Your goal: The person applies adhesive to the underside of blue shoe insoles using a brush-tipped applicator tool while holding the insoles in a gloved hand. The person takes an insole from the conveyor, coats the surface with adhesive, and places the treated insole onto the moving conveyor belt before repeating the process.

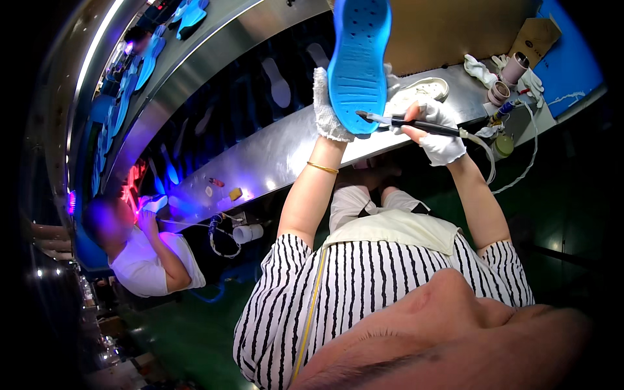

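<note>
My left hand (327, 107), in a white knit glove, grips a blue shoe sole (357, 81) by its side and holds it up over the metal bench. The sole's ridged, holed face is turned toward me. My right hand (442, 133) wears a white glove with bare fingertips showing. It is closed round the black handle of a brush (437, 129), and a pale hose (484, 151) runs from the handle's end. The dark brush tip lies at the lower end of the sole. Just behind the right hand, a white shoe piece (429, 88) rests on the bench.
At the bench's right end stand pinkish tape rolls or cups (515, 68), white gloves (480, 70) and a yellow-green jar (502, 146). Pale sole shapes (276, 83) lie in the dark conveyor beyond the bench (260, 156). A co-worker (153, 257) handles a lit piece at left.
</note>
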`<move>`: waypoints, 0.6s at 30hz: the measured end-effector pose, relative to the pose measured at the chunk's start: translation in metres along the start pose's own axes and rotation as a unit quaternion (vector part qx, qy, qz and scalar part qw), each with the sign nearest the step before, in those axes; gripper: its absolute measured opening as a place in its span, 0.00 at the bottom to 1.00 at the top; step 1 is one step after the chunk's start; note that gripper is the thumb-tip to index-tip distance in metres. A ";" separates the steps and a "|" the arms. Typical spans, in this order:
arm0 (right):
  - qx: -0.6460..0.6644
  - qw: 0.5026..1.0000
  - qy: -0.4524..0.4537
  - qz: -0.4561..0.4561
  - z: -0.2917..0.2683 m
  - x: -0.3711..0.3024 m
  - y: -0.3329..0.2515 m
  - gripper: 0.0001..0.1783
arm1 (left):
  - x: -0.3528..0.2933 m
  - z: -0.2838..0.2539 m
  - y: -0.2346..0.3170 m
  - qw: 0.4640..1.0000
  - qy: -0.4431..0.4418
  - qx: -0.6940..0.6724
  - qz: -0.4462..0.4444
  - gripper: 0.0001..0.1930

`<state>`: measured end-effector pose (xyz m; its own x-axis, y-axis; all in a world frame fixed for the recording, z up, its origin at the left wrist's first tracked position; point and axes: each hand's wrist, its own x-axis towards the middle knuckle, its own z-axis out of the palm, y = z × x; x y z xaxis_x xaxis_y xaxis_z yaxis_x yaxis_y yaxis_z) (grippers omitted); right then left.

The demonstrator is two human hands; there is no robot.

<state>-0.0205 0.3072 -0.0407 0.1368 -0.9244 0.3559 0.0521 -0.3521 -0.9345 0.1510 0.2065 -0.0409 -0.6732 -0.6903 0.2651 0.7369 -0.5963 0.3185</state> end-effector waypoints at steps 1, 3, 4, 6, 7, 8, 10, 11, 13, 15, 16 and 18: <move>-0.066 0.998 -0.017 -0.016 0.007 0.004 -0.010 0.09 | -0.004 0.000 0.001 0.999 -0.008 -0.042 -0.001 0.42; -0.189 0.968 -0.059 -0.152 0.019 0.018 -0.017 0.09 | -0.010 0.004 0.008 0.999 0.006 0.034 -0.020 0.41; -0.202 0.964 -0.078 -0.153 0.022 0.019 -0.015 0.09 | -0.014 0.002 0.011 0.999 0.016 0.044 -0.023 0.40; -0.210 0.959 -0.116 -0.151 0.025 0.021 -0.010 0.09 | -0.019 -0.003 0.019 0.997 0.038 0.063 -0.030 0.37; -0.205 0.958 -0.135 -0.145 0.024 0.023 -0.006 0.09 | -0.018 -0.009 0.023 0.993 0.092 0.080 -0.013 0.34; -0.200 0.957 -0.155 -0.140 0.025 0.024 -0.003 0.09 | -0.019 -0.014 0.024 0.989 0.118 0.082 -0.020 0.33; -0.184 0.965 -0.172 -0.077 0.027 0.026 0.000 0.09 | -0.021 -0.021 0.027 0.982 0.152 0.101 -0.042 0.30; -0.177 0.967 -0.179 -0.046 0.028 0.027 -0.001 0.09 | -0.022 -0.024 0.029 0.979 0.160 0.118 -0.057 0.30; -0.192 0.960 -0.204 0.010 0.023 0.029 -0.004 0.09 | -0.025 -0.027 0.031 0.973 0.158 0.132 -0.108 0.27; -0.152 0.957 -0.230 0.096 0.012 0.034 -0.007 0.10 | -0.026 -0.029 0.031 0.960 0.176 0.161 -0.150 0.27; -0.140 0.959 -0.207 0.135 0.011 0.033 -0.012 0.10 | -0.026 -0.030 0.031 0.957 0.175 0.170 -0.159 0.26; -0.128 0.965 -0.211 0.091 0.011 0.038 -0.018 0.10 | -0.025 -0.033 0.030 0.950 0.174 0.190 -0.176 0.26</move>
<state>-0.0050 0.2803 -0.0103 0.5139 -0.8515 0.1042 -0.2490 -0.2643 -0.9317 0.1918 0.1924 -0.0680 -0.7645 -0.6080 -0.2141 0.3496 -0.6701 0.6548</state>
